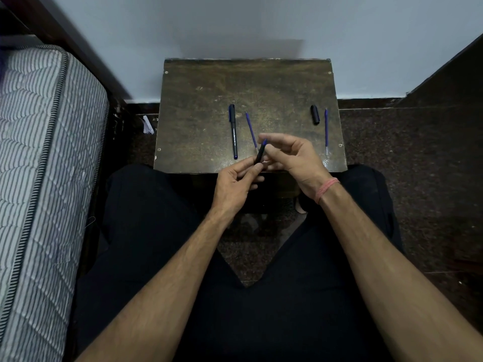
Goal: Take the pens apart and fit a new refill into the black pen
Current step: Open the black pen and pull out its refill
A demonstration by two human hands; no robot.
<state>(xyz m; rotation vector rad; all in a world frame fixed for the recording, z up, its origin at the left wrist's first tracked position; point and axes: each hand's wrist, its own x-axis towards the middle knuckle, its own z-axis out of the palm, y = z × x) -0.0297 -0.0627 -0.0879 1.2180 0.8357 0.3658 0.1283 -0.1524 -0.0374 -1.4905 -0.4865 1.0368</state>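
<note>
Over the near edge of the small wooden table (198, 126), my left hand (235, 182) grips the lower end of a black pen barrel (260, 154). My right hand (290, 155) pinches the barrel's upper end, where a blue tip shows. On the table lie a capped black pen (233, 131), a loose blue refill (251, 129) just right of it, a black cap (315, 114) and a second blue refill (326, 131) at the right.
A striped mattress (39, 178) runs along the left. The table stands against a pale wall (235, 27). Dark speckled floor (418, 165) lies to the right, and my dark-trousered legs flank the table's front.
</note>
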